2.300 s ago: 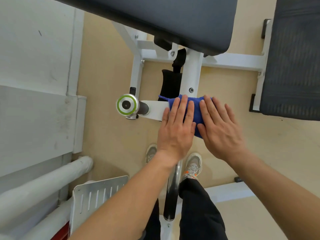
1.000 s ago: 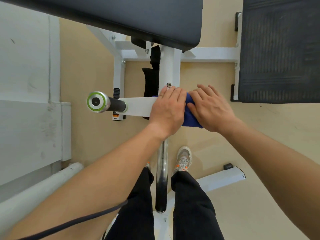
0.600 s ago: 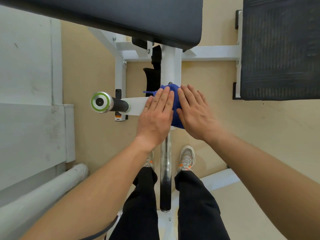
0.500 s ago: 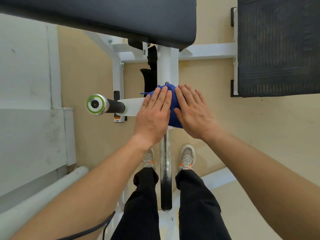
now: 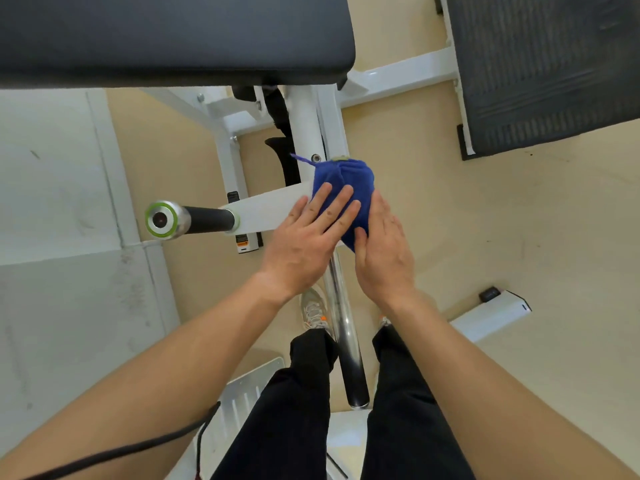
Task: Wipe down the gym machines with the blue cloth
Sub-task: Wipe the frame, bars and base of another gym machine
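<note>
gym, white machine frame (image 5: 308,133), black padded bench (image 5: 173,36), grip handle (image 5: 204,219)

A bunched royal-blue terry cloth (image 5: 346,176) lies on the white-painted steel arm of the gym machine (image 5: 266,209). It sits under the left hand (image 5: 304,237)'s flat fingers, with the right hand (image 5: 384,254) against its side (a loose thread sticks out past the fingertips). The arm's black handle (image 5: 207,220) juts out left of the grip.

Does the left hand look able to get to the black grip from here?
Probably yes. The left hand lies flat on the white bar and cloth, and the grip sits just left along that bar with nothing between.
</note>
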Action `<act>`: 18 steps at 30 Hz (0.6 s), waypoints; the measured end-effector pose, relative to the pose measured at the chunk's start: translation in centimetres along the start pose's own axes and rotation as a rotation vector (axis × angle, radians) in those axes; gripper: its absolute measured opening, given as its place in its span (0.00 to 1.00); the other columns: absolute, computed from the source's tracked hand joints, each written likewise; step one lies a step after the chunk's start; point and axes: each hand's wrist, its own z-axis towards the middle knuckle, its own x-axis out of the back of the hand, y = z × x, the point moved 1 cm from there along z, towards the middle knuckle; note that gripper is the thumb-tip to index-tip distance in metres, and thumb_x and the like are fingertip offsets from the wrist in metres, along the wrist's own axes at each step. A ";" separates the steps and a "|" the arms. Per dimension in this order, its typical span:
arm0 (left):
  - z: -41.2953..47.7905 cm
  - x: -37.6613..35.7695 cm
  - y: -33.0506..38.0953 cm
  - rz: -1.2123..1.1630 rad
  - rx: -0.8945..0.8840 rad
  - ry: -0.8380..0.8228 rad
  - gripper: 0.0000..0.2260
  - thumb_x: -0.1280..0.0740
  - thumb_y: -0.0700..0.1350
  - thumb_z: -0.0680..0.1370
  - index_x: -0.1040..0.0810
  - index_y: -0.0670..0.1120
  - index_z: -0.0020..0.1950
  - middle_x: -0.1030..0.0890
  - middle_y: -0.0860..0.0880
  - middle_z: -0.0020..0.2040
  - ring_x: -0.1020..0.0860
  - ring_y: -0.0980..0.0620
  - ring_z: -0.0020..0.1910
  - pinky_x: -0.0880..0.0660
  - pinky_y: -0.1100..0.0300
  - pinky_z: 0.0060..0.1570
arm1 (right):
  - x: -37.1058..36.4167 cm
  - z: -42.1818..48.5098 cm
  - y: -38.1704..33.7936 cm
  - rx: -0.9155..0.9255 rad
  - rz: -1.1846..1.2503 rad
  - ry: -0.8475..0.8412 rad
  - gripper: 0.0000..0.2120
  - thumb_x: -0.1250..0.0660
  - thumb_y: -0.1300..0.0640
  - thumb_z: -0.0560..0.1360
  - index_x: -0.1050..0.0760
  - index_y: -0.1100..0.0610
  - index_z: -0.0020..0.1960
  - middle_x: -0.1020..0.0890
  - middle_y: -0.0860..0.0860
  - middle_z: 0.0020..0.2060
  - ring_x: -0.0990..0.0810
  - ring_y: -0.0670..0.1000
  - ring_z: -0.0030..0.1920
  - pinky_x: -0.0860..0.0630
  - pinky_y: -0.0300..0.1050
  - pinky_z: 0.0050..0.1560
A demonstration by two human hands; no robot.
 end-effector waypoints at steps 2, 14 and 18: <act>0.7 -0.1 -0.1 -0.009 0.012 0.015 0.24 0.47 0.46 0.83 0.45 0.48 0.80 0.43 0.47 0.80 0.47 0.44 0.79 0.48 0.47 0.77 | 0.5 0.5 0.4 0.031 -0.015 -0.008 0.28 0.46 0.56 0.84 0.50 0.61 0.80 0.41 0.55 0.79 0.46 0.53 0.80 0.48 0.50 0.78; -0.8 -0.9 1.1 -0.059 0.150 0.097 0.25 0.43 0.41 0.82 0.42 0.46 0.79 0.43 0.47 0.80 0.46 0.46 0.79 0.50 0.48 0.77 | 1.1 0.7 1.3 0.248 -0.296 -0.006 0.32 0.43 0.50 0.83 0.51 0.57 0.81 0.51 0.52 0.80 0.50 0.55 0.80 0.48 0.56 0.78; -2.4 -1.3 0.9 -0.051 0.352 0.124 0.25 0.48 0.42 0.81 0.42 0.43 0.79 0.42 0.44 0.79 0.45 0.44 0.79 0.50 0.48 0.77 | 0.6 2.7 -0.8 0.569 -0.595 0.068 0.29 0.39 0.52 0.83 0.44 0.59 0.80 0.43 0.56 0.79 0.45 0.59 0.79 0.48 0.59 0.78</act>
